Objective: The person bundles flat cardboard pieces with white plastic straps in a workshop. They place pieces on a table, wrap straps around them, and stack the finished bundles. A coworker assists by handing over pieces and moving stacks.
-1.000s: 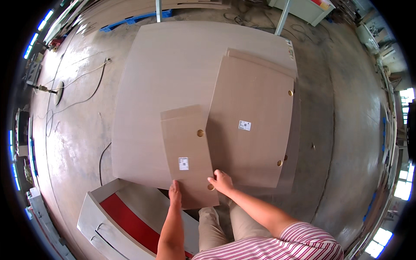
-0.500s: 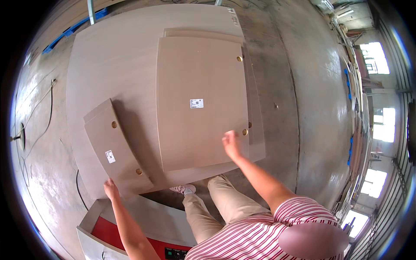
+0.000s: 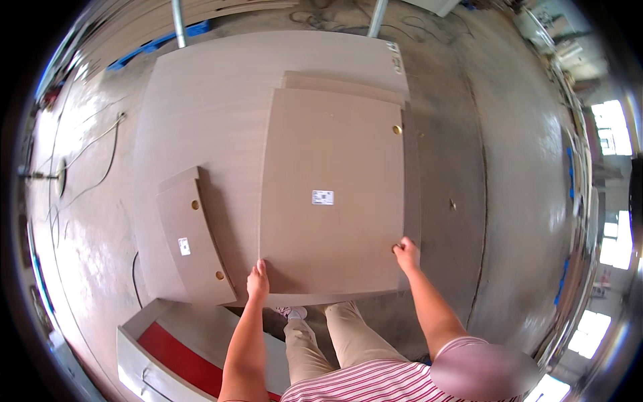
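Right of the laid-down narrow panel [image 3: 199, 242], the wide panel [image 3: 331, 177], not yet released, is being gripped by left hand [image 3: 257, 281] and right hand [image 3: 406, 254].

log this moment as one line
left hand: at large panel, left edge | right hand: at its right edge | narrow panel: lying apart, left

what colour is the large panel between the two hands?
The large panel is light brown, with a white label near its middle; best seen in the head view.
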`<action>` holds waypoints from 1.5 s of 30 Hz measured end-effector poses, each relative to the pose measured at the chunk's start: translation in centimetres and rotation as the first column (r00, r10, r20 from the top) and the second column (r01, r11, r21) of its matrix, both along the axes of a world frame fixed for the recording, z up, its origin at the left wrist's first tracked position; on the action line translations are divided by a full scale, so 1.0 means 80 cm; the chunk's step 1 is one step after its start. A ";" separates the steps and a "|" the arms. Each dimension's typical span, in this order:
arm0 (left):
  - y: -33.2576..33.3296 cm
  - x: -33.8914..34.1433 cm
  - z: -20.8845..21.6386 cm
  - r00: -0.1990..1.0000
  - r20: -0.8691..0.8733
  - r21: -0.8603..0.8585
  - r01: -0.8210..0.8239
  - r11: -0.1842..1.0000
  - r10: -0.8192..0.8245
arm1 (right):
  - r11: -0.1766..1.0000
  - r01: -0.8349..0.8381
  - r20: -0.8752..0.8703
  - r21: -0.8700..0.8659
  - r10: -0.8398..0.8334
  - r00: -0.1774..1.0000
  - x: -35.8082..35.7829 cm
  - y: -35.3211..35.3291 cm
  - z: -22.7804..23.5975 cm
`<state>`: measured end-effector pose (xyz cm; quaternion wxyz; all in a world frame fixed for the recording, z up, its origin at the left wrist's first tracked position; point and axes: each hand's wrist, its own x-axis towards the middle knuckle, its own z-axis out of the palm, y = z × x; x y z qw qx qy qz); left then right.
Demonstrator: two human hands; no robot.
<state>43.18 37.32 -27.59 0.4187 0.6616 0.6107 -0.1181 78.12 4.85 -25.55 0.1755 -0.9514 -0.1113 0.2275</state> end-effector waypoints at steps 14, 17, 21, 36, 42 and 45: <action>-0.143 -0.095 0.332 0.936 0.101 0.058 -0.343 0.937 0.337 | 0.866 0.302 -0.496 0.398 -0.074 0.865 -0.014 0.058 0.200; -0.195 -0.166 0.393 0.877 0.100 0.130 -0.480 0.868 0.470 | 0.898 0.123 -0.443 0.422 0.085 0.893 -0.069 0.098 0.238; -0.292 -0.235 0.376 0.739 0.160 0.225 -0.672 0.705 0.654 | 0.805 -0.257 -0.302 0.534 0.466 0.832 -0.133 0.228 0.321; -0.325 -0.298 0.172 -0.371 0.692 -0.651 -0.691 0.313 0.619 | -0.424 -0.889 0.614 0.174 0.752 -0.239 -0.612 0.461 0.680; -0.216 -0.356 0.200 -0.641 0.687 -0.725 -0.580 0.372 0.341 | -0.534 -0.844 0.734 -0.048 0.555 -0.392 -0.777 0.432 0.735; -0.182 -0.374 0.197 -0.680 0.615 -0.788 -0.517 0.334 0.399 | -0.538 -0.833 0.722 -0.131 0.524 -0.452 -0.833 0.407 0.743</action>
